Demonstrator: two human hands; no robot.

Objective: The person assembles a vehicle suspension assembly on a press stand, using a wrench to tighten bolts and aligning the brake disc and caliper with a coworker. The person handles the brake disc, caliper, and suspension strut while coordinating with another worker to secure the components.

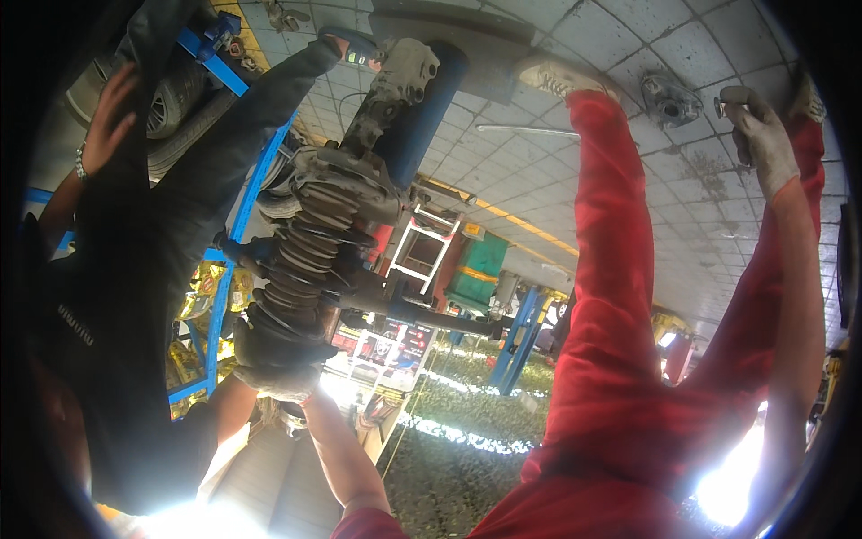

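A dirty coil spring strut (310, 225) stands in front of me, its dark coils squeezed close together and its rusty metal bracket end (395, 76) at the top of the picture. My left hand (280, 381), in a soiled pale glove, is wrapped against the rounded dark end of the strut; its fingers are partly hidden. My right hand (761, 135), also gloved, is held out at the far right, with its fingers closed on a small shiny metal piece (720, 108). On the tiled floor near it lies a roughly triangular metal strut mount (670, 101).
A blue post (422, 108) stands behind the strut. At the left is a person in dark clothes (126, 296), one bare hand (109, 126) raised, near a blue rack (242, 211) with tyres. A metal rod (525, 130) lies by my shoe (561, 79). Farther off are a white ladder (422, 247) and green box (478, 269).
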